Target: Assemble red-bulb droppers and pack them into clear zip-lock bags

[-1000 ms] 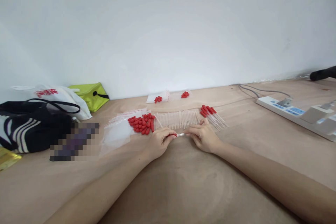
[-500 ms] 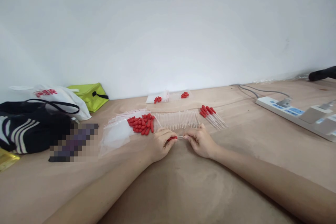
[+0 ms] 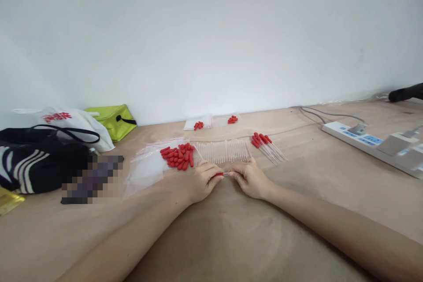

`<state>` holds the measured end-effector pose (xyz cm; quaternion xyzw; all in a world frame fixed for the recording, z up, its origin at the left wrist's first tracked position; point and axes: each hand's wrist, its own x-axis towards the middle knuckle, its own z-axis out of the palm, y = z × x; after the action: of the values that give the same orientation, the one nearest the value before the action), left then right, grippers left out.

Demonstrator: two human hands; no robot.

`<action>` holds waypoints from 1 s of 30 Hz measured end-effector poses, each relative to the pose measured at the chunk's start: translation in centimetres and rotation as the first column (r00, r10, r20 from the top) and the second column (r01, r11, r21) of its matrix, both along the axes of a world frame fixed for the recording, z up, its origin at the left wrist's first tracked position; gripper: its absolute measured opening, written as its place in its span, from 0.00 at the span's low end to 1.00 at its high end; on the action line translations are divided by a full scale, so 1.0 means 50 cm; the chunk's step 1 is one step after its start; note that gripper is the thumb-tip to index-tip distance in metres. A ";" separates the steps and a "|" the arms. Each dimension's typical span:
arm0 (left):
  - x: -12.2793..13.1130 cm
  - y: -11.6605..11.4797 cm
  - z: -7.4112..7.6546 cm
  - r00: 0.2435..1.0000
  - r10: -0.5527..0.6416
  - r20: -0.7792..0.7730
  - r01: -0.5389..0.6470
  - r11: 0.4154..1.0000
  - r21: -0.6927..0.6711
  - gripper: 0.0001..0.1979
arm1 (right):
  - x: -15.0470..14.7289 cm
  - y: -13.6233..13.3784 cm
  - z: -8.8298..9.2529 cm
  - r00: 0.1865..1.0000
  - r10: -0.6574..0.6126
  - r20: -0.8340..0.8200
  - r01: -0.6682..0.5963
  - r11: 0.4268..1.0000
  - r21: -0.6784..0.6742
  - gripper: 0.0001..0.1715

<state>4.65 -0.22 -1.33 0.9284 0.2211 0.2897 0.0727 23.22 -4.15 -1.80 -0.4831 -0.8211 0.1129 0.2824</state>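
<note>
My left hand (image 3: 205, 180) pinches a red rubber dropper bulb (image 3: 217, 175), mostly covered by its fingers. Opposite it, my right hand (image 3: 249, 178) is closed on a thin glass dropper tube (image 3: 226, 174); a short stretch shows between the hands, meeting the bulb. Just beyond them lies a row of clear glass tubes (image 3: 221, 151) side by side. A heap of loose red bulbs (image 3: 178, 157) is left of the row. To its right rest several droppers with red bulbs on their tubes (image 3: 268, 146).
Clear zip bags (image 3: 145, 169) lie left of the heap. Two small bags with red bulbs (image 3: 198, 125) are near the wall. A black bag (image 3: 42, 158), a white plastic bag (image 3: 95, 130) and a lime-green bag (image 3: 110, 124) stand left. A power strip (image 3: 366, 141) with cables is right.
My right hand has shifted slightly left, toward my left hand. Less of the tube and bulb shows between them now. The things on the table stay as they were.
</note>
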 end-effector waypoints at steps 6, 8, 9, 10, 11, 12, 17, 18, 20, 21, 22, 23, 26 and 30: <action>-0.013 0.012 -0.013 0.992 0.093 0.081 -0.092 0.996 -0.022 0.09 | 0.014 0.008 0.022 0.956 -0.050 0.289 -0.021 0.971 0.240 0.12; -0.018 0.014 -0.012 0.982 0.172 0.080 -0.168 0.985 -0.044 0.16 | 0.030 0.015 0.028 0.940 -0.116 0.322 0.022 0.960 0.280 0.13; -0.021 0.014 -0.010 0.975 0.210 0.077 -0.206 0.977 -0.053 0.19 | 0.042 0.021 0.031 0.936 -0.180 0.301 0.089 0.952 0.293 0.13; -0.023 0.014 -0.008 0.969 0.237 0.072 -0.233 0.971 -0.058 0.21 | 0.055 0.029 0.033 0.928 -0.268 0.258 0.186 0.935 0.301 0.14; -0.024 0.014 -0.007 0.966 0.250 0.064 -0.246 0.967 -0.065 0.21 | 0.071 0.037 0.034 0.907 -0.369 0.202 0.303 0.906 0.295 0.15; -0.025 0.013 -0.005 0.966 0.252 0.052 -0.248 0.966 -0.072 0.20 | 0.087 0.047 0.035 0.868 -0.475 0.146 0.425 0.863 0.274 0.16; -0.022 0.011 -0.001 0.977 0.214 -0.001 -0.213 0.971 -0.105 0.09 | 0.154 0.082 0.029 0.641 -0.757 0.128 0.761 0.648 0.018 0.17; -0.021 0.010 -0.001 0.977 0.211 -0.004 -0.211 0.972 -0.108 0.08 | 0.161 0.085 0.026 0.625 -0.766 0.150 0.777 0.630 -0.016 0.17; -0.020 0.011 -0.001 0.978 0.209 -0.007 -0.209 0.972 -0.110 0.06 | 0.171 0.089 0.019 0.612 -0.770 0.178 0.788 0.614 -0.052 0.17; -0.020 0.011 -0.001 0.978 0.209 -0.010 -0.208 0.972 -0.110 0.05 | 0.174 0.089 0.015 0.613 -0.769 0.179 0.787 0.615 -0.055 0.17; -0.019 0.012 -0.001 0.978 0.209 -0.013 -0.209 0.972 -0.108 0.05 | 0.176 0.090 0.012 0.617 -0.768 0.172 0.784 0.619 -0.049 0.17; -0.019 0.012 -0.001 0.978 0.210 -0.016 -0.210 0.972 -0.105 0.05 | 0.177 0.090 0.010 0.618 -0.771 0.155 0.784 0.620 -0.037 0.17; -0.019 0.014 0.000 0.973 0.227 -0.029 -0.229 0.969 -0.088 0.04 | 0.176 0.090 0.006 0.629 -0.772 0.091 0.774 0.633 0.017 0.17; -0.017 0.016 -0.001 0.938 0.343 -0.039 -0.344 0.939 -0.006 0.07 | 0.151 0.090 0.006 0.696 -0.707 0.127 0.703 0.707 0.080 0.17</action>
<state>3.81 0.57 -1.37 0.8803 0.3828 0.2793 0.0226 30.75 0.37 -1.52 -0.7638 -0.5936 -0.0505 0.2485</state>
